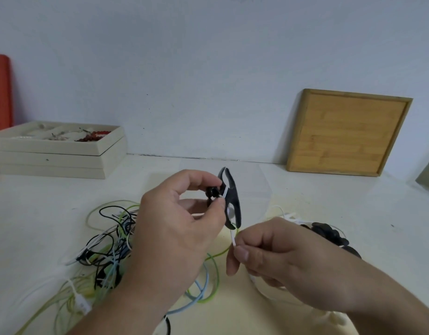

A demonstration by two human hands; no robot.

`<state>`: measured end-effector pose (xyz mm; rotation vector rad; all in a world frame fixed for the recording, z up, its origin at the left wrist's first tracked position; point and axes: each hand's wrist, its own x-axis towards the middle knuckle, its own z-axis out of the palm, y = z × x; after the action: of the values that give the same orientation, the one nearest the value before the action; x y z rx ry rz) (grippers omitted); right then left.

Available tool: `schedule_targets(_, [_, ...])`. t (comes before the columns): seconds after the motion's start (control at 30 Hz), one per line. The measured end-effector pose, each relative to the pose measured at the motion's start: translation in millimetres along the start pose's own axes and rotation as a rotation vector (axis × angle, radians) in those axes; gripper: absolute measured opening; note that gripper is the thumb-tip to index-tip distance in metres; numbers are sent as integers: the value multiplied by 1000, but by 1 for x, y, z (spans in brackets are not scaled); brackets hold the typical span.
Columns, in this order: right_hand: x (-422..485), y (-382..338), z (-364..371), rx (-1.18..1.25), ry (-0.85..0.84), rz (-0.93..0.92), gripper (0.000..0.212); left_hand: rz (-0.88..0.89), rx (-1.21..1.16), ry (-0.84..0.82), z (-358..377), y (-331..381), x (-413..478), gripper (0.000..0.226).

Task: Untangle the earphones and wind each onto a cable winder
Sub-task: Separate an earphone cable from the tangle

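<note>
Black cable winder: flat, bone-shaped with notched ends, held upright above the table, long axis roughly 12 to 6 o'clock. White earphone cable wrapped at its waist, running out of the lower notch toward 6 o'clock, taut. Dark earbuds sit just at the winder's 9 o'clock side. Tangle of earphones at 8 o'clock on the table: black, white, green, light-blue cables knotted together, loops spreading outward. More black winders piled at 4 o'clock.
</note>
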<state>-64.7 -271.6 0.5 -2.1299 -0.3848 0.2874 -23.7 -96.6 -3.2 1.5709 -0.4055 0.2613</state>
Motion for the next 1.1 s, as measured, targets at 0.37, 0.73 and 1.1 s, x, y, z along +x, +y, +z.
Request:
schedule_targets(0.37, [-3,-4,-3,-39,26,61,31,11,60,-63,-3,-9,6,16])
schedule_targets(0.73, [4,-10,16,-21,79,-18,45,86,21,-65,2,-13,-4,13])
schedule_targets(1.1, [7,-14,22,-22,416,-2,36,58,-118,-113,6,-9,-7,23])
